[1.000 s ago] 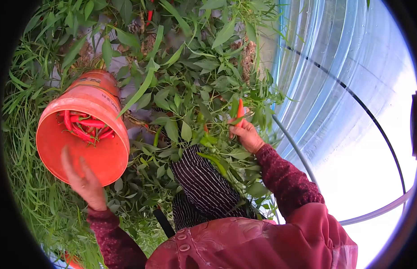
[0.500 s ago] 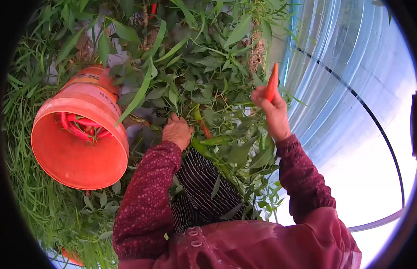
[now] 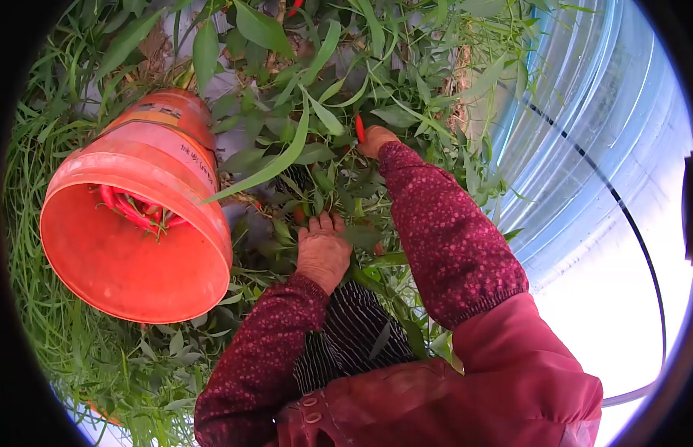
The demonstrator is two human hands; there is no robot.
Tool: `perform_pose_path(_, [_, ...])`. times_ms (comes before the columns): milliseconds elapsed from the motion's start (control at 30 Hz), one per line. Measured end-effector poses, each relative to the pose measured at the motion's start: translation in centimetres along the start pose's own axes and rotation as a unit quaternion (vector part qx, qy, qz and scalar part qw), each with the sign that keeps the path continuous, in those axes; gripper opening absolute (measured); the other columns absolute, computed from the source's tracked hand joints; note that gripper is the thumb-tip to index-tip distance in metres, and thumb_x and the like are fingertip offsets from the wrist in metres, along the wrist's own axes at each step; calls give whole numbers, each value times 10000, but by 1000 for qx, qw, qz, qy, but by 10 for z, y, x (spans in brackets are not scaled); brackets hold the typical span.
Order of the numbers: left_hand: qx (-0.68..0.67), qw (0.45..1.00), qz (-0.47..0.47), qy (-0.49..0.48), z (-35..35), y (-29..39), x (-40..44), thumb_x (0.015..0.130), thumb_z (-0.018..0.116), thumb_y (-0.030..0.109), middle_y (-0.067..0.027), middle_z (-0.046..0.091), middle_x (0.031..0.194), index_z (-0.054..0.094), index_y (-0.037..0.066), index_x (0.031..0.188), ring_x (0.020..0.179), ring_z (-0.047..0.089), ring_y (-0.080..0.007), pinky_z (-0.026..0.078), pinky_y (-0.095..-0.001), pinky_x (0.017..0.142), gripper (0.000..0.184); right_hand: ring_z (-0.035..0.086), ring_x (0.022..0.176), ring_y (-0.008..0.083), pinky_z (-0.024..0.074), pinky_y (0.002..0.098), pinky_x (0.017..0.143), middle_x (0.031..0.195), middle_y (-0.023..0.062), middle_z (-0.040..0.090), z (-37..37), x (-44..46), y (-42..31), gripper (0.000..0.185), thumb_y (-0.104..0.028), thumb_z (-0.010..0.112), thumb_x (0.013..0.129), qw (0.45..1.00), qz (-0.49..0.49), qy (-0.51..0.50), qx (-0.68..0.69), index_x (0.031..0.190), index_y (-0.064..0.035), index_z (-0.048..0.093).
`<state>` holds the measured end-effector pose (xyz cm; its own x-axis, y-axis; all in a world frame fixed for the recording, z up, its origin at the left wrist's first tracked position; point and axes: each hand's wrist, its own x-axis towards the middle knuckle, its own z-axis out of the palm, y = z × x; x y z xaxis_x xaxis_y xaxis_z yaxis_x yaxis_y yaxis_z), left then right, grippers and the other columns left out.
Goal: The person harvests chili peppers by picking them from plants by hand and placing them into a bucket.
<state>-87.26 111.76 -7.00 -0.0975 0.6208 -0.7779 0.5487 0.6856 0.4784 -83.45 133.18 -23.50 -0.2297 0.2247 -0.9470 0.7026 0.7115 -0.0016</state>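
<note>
My right hand is closed on a red chili pepper, which points up out of the fist among the leaves. Lower down, my left hand reaches into the pepper plants with its fingers stretched and slightly apart. Leaves partly cover those fingertips, and no object shows in them. Reddish bits of pepper peek through the foliage beside this hand. To the left, an orange-red bucket lies tipped, its mouth facing me, with several red chili peppers inside.
Tall grass grows around the bucket. Clear plastic sheeting curves along the right side, with a dark line across it. Another red pepper hangs at the top. Striped dark trousers show below my hands.
My right hand has swung left and into the plants, still holding the red chili pepper. My left hand now appears further right and lower, while the whole view has shifted slightly.
</note>
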Motion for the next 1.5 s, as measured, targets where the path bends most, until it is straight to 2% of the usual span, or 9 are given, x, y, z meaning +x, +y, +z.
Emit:
perform_pose_path(33, [10, 1000, 13, -1, 0, 1, 0, 867, 497, 343, -191, 469, 1247, 479, -28, 1213, 1122, 475, -324, 380, -442, 916, 507, 524, 1119, 299, 435, 377, 927, 1228, 192, 526, -4, 6, -3, 441, -277, 577, 810, 996, 10, -85, -20, 1150, 2, 560])
perform_pose_path(267, [-14, 1000, 23, 6, 2, -3, 2, 849, 531, 349, -205, 463, 1258, 490, -13, 1205, 1141, 466, -349, 387, -462, 912, 510, 552, 1072, 300, 451, 381, 895, 1191, 199, 547, 9, 7, 11, 485, -309, 612, 786, 995, 57, -64, 46, 1131, 29, 563])
perform_pose_path(500, [-145, 986, 26, 77, 0, -7, -3, 832, 530, 234, -161, 399, 1347, 469, 24, 1231, 1237, 379, -344, 305, -491, 1005, 455, 549, 774, 137, 425, 276, 716, 887, 71, 610, -14, -52, 20, 432, -199, 759, 662, 842, 104, -22, 528, 1002, 29, 621])
perform_pose_path(800, [-237, 956, 135, 105, -10, 33, 8, 790, 563, 157, -161, 469, 1251, 522, 23, 1154, 1252, 347, -353, 231, -493, 1048, 390, 545, 850, 120, 423, 269, 751, 902, 37, 615, -33, -130, 56, 456, -291, 746, 738, 849, 152, -7, 506, 1032, 26, 602])
perform_pose_path(933, [-167, 956, 151, 188, -26, 22, -14, 726, 565, 108, -165, 501, 1205, 564, 38, 1093, 1223, 353, -396, 227, -628, 992, 373, 563, 631, 114, 442, 275, 581, 795, -5, 625, -52, -171, 63, 290, -222, 684, 806, 873, 43, 45, 484, 962, 18, 635])
perform_pose_path(1133, [-228, 929, 82, 278, -67, -16, -75, 753, 564, 78, -160, 535, 1165, 582, 6, 1031, 1133, 474, -327, 341, -461, 988, 287, 580, 612, 341, 469, 399, 595, 630, 159, 589, -89, -228, 7, 296, -379, 636, 761, 969, -8, 245, 39, 831, -91, 637])
perform_pose_path(1233, [-286, 886, 12, 365, -82, -39, -120, 775, 568, 35, -172, 591, 1030, 588, 4, 998, 935, 586, -312, 469, -364, 818, 225, 601, 597, 277, 481, 365, 584, 693, 99, 638, -121, -253, -24, 246, -293, 654, 783, 970, -5, 192, 150, 916, -86, 644])
perform_pose_path(1300, [-326, 851, -37, 409, -82, -52, -152, 790, 561, 8, -183, 602, 971, 586, 6, 996, 860, 605, -313, 490, -342, 745, 208, 579, 647, 107, 487, 271, 612, 801, 21, 652, -132, -277, -48, 259, -136, 660, 808, 857, -135, 16, 497, 1024, -2, 609])
perform_pose_path(1500, [-403, 703, -176, 558, -89, -116, -193, 878, 505, 9, -102, 598, 999, 540, -17, 1085, 900, 570, -179, 456, -312, 805, 211, 602, 976, 189, 469, 304, 855, 1065, 168, 611, -121, -285, -180, 523, -245, 658, 810, 905, -345, -136, 209, 1249, -46, 452])
